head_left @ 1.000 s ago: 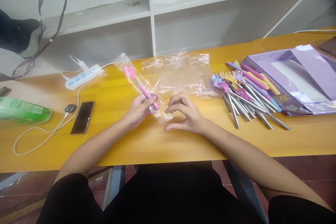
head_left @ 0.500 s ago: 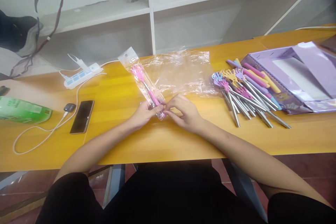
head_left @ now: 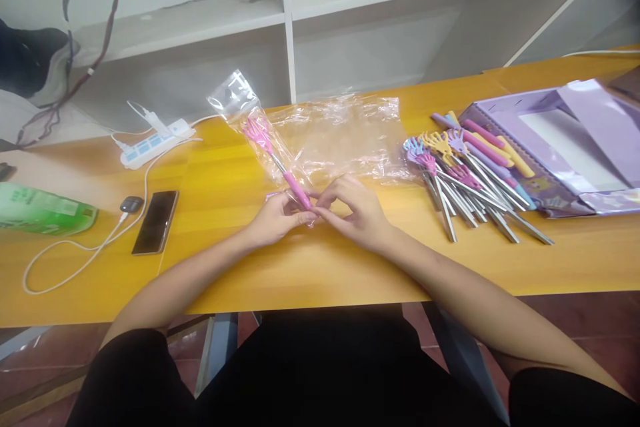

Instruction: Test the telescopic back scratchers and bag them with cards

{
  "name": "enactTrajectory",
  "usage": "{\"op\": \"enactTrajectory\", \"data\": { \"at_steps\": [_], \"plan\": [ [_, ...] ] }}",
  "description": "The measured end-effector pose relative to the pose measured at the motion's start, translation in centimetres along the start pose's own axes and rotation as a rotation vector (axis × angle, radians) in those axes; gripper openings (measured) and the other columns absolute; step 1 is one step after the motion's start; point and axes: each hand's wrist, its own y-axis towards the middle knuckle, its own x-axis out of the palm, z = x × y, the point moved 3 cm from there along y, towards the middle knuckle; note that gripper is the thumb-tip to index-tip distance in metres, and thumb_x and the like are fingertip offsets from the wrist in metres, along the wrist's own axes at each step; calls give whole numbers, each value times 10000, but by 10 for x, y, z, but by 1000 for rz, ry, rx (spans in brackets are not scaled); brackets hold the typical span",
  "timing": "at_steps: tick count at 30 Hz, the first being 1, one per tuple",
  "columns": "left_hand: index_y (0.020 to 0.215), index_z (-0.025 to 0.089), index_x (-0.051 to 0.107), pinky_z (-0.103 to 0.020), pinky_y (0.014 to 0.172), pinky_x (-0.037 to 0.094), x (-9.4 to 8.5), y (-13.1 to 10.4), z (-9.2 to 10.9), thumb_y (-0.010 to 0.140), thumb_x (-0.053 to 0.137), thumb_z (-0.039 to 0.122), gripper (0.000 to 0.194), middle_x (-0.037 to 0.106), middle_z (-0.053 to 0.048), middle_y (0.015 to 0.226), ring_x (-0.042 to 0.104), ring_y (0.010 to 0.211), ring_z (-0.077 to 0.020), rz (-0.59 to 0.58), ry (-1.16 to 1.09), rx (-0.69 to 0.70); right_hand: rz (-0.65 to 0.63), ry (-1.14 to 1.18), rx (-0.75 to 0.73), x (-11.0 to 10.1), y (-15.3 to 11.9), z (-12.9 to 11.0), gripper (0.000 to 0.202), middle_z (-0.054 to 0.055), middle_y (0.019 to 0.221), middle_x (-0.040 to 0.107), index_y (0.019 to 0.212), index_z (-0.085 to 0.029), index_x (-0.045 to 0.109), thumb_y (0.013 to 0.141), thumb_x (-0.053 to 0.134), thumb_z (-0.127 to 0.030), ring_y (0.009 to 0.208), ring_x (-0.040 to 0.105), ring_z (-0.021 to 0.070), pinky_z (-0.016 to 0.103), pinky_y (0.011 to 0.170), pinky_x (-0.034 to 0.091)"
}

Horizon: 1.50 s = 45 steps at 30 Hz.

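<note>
Left of the flat clear bags (head_left: 345, 137), the pink back scratcher (head_left: 280, 165) slants inside a clear sleeve (head_left: 234, 95), claw end away, handle running nearer and rightward. At the bags' near-left corner, the left hand (head_left: 273, 220) has its fingers gripping the handle's low end; nearer than the bags' middle, the right hand (head_left: 357, 210) seemingly pinches the sleeve's end, equally close.
</note>
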Motion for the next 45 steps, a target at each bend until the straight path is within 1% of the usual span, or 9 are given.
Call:
{"op": "enactTrajectory", "data": {
  "at_steps": [4, 7, 10, 15, 20, 23, 27, 37, 45],
  "plan": [
    [1143, 163, 795, -351, 813, 599, 2, -1, 4, 814, 930, 494, 486, 786, -92, 1018, 728, 842, -200, 21, 8, -9, 46, 179, 253, 2, -4, 9, 272, 17, 916, 648, 987, -262, 608, 942, 819, -428, 776, 609, 163, 347, 716, 529],
    [1090, 163, 821, -360, 849, 599, 3, -3, 7, 792, 946, 484, 456, 798, -111, 1081, 741, 920, -228, 28, 70, -24, -40, 439, 509, 12, -10, 17, 433, 19, 986, 654, 1044, -264, 590, 859, 877, -531, 795, 642, 156, 301, 649, 547],
    [1055, 163, 815, -364, 880, 591, 5, -4, 7, 804, 939, 476, 419, 796, -93, 1023, 736, 920, -225, 34, 117, -36, -105, 546, 604, 19, -12, 20, 455, 14, 932, 673, 1012, -255, 616, 830, 891, -568, 810, 650, 165, 296, 667, 546],
    [1054, 177, 696, -369, 916, 591, 6, -4, -2, 809, 950, 444, 443, 766, -76, 1035, 740, 969, -223, 78, 7, -15, -114, 571, 650, 19, -11, 19, 476, -40, 787, 583, 878, -236, 550, 840, 871, -584, 694, 553, 125, 282, 657, 468],
    [1100, 183, 693, -377, 951, 578, 6, -7, -4, 889, 876, 496, 420, 751, -101, 1111, 729, 1044, -245, -29, 73, 32, -258, 565, 657, 18, -8, 12, 564, -79, 661, 385, 712, -225, 425, 901, 790, -611, 616, 365, 88, 254, 585, 305],
    [1080, 182, 728, -340, 869, 575, 6, -8, 1, 964, 775, 552, 390, 755, -96, 1035, 722, 956, -226, -92, 178, 56, -284, 718, 660, 18, -6, 8, 539, -54, 688, 531, 719, -227, 467, 894, 803, -610, 651, 537, 116, 277, 641, 450],
    [970, 171, 745, -311, 724, 569, 9, -10, 4, 1013, 631, 674, 517, 719, -67, 845, 690, 746, -192, -182, 279, 48, -318, 872, 662, 18, -5, 6, 413, -1, 796, 709, 808, -222, 604, 924, 794, -569, 803, 737, 198, 368, 789, 598],
    [901, 150, 736, -262, 733, 554, 8, -10, 1, 1065, 590, 622, 521, 718, -41, 774, 691, 728, -157, -160, 349, 219, -452, 820, 632, 17, -2, 4, 461, 45, 882, 766, 895, -159, 729, 988, 701, -610, 854, 728, 177, 338, 860, 586],
    [891, 151, 748, -263, 744, 551, 10, -12, 1, 1107, 542, 559, 506, 724, -37, 744, 697, 717, -151, -95, 417, 255, -369, 917, 654, 26, -11, 7, 491, 43, 828, 739, 847, -167, 698, 1010, 666, -629, 823, 729, 171, 342, 846, 600]
  ]
}}
